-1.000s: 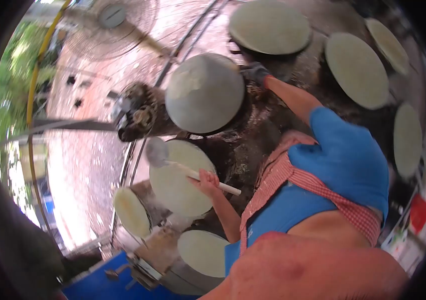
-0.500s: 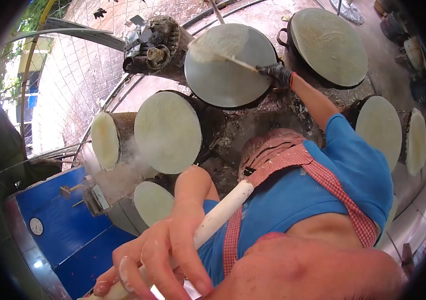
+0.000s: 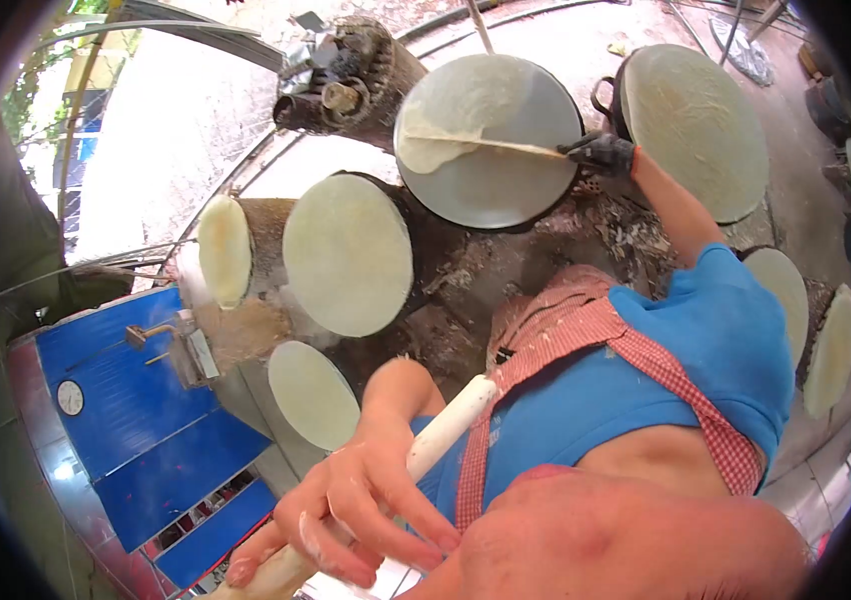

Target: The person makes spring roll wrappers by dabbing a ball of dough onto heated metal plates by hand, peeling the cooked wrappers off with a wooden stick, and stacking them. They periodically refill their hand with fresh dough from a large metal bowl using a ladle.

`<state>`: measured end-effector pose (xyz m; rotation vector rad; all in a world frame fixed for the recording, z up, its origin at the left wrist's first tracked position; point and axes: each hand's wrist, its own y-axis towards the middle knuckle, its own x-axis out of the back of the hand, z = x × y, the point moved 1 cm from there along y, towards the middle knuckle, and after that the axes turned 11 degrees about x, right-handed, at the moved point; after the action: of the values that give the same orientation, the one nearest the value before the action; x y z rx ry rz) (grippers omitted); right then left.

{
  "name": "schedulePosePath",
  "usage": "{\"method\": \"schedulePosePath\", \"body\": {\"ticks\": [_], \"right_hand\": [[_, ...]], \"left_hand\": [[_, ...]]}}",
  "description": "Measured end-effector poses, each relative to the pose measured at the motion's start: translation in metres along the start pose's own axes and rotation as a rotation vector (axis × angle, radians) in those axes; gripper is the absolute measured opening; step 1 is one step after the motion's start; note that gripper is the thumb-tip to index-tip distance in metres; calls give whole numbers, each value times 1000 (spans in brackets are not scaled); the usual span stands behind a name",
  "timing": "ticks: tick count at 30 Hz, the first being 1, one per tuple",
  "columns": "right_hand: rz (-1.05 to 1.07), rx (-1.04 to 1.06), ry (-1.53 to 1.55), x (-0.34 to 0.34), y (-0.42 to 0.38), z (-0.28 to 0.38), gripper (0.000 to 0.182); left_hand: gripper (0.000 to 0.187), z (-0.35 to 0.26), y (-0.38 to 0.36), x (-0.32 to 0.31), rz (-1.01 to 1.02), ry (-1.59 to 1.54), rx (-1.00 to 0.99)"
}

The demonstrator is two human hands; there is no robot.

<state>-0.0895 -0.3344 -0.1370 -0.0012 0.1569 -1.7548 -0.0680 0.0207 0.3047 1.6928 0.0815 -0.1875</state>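
Observation:
My right hand (image 3: 601, 153), in a black glove, grips one end of a thin wooden stick (image 3: 506, 148). The stick lies across a large round griddle (image 3: 516, 195), its far end in pale batter (image 3: 466, 95) spread over the griddle's upper left. Bare and dusted with white, my left hand (image 3: 361, 505) is nearest the camera. Its fingers curl around a thick white pole (image 3: 456, 425) that slants up toward my apron (image 3: 556, 345). A cream-coloured mass (image 3: 271, 578), which I cannot make out well, sits at the pole's lower end.
Several other round griddles carry pale sheets, among them a left one (image 3: 346, 255) and an upper right one (image 3: 696, 130). A sooty metal drum (image 3: 376, 85) stands beside the middle griddle. Blue panels (image 3: 126, 400) with a clock (image 3: 70, 397) are at lower left.
The stick's far end has swung down across the middle griddle, and the batter patch is wider. My left hand still holds the pole. The whole view has shifted slightly.

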Motion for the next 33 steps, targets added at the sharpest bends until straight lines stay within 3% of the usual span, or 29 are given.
{"method": "schedulePosePath", "body": {"ticks": [2,3,4,5,7,8,11,12,14,15,16,19,22,24,26,27,29,31,33], "right_hand": [[14,72,-13,6,18,18,33],[-133,-107,85,-12,22,70,29],[-278,-286,178,-18,23,96,24],[-82,-252,49,-13,37,63,24],[211,-66,-112,-11,34,11,31],[337,130,-252,-7,25,11,32],[541,625,-627,27,32,10,29],[405,303,-634,47,61,-19,25],[-70,-404,-227,3,52,92,23],[204,36,-494,4,72,80,21],[324,537,-754,6,89,70,21],[577,532,-817,20,71,53,19],[611,538,-881,35,43,54,18],[594,581,-935,27,57,67,16],[563,617,-987,20,84,78,15],[589,620,-974,29,83,72,15],[679,643,-935,50,87,57,14],[810,692,-861,59,101,34,14],[816,532,-850,64,87,50,17]], "left_hand": [[63,-14,-9,4,-45,-26,208],[53,-5,-14,-2,-270,87,124],[45,-14,-21,2,-394,84,309],[38,-29,-39,10,-524,96,431],[31,-62,-84,28,-801,108,619],[31,-80,-112,37,-953,112,682],[53,-122,-189,45,-1412,186,941],[61,-126,-206,40,-1510,187,1027],[59,-113,-214,21,-1644,259,1169],[55,-119,-237,17,-1638,159,1210],[51,-120,-255,9,-1714,41,1186],[45,-142,-311,-17,-1907,-103,1209],[40,-135,-321,-40,-1902,-34,1243],[37,-143,-328,-60,-2016,114,1235],[36,-147,-335,-60,-1231,50,1207],[34,-149,-335,-66,-1316,-24,1180],[31,-154,-339,-80,-1920,27,1195],[28,-156,-339,-87,-2027,76,1207],[25,-156,-340,-92,-2053,77,1203]]}}
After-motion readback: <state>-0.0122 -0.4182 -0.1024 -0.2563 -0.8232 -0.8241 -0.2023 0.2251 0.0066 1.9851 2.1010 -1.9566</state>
